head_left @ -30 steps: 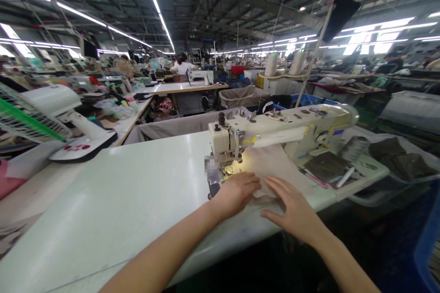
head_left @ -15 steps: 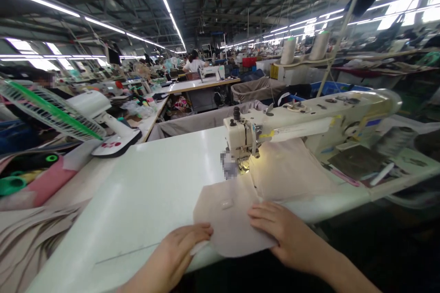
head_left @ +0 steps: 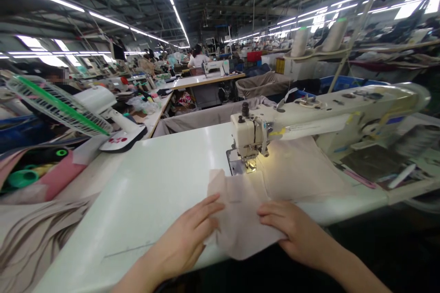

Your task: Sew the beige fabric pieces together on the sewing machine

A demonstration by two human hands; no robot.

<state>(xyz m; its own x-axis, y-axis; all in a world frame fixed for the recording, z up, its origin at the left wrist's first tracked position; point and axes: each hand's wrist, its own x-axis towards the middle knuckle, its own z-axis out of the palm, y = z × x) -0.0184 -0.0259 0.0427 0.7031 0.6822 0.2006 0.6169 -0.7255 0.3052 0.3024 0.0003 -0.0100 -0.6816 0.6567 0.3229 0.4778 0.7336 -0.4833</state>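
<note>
A beige fabric piece (head_left: pixel 245 219) lies at the front edge of the table, its far end close to the presser foot of a sewing machine (head_left: pixel 245 132). My left hand (head_left: pixel 195 226) grips its left side, where the cloth is lifted and partly folded over; the thumb is mostly hidden. On the right edge of the same piece, my right hand (head_left: pixel 295 229) closes with the fingers on top and the thumb below. Another flat beige panel (head_left: pixel 299 174) lies beneath the machine arm, next to the piece. A small lamp lights the needle area.
A white fan (head_left: pixel 120 132) with a green strip stands at the left. Fabric strips (head_left: pixel 41 233) and a pink roll (head_left: pixel 58 176) lie nearby. Pink-handled snips (head_left: pixel 359 176) rest right of the machine. Thread cones (head_left: pixel 335 36) and a cloth-lined bin (head_left: pixel 264 84) are behind; a person sits further back.
My left hand has moved forward along the fabric piece, and its left side has gone from flat to partly folded over. The right hand keeps its hold. The whole view has shifted slightly.
</note>
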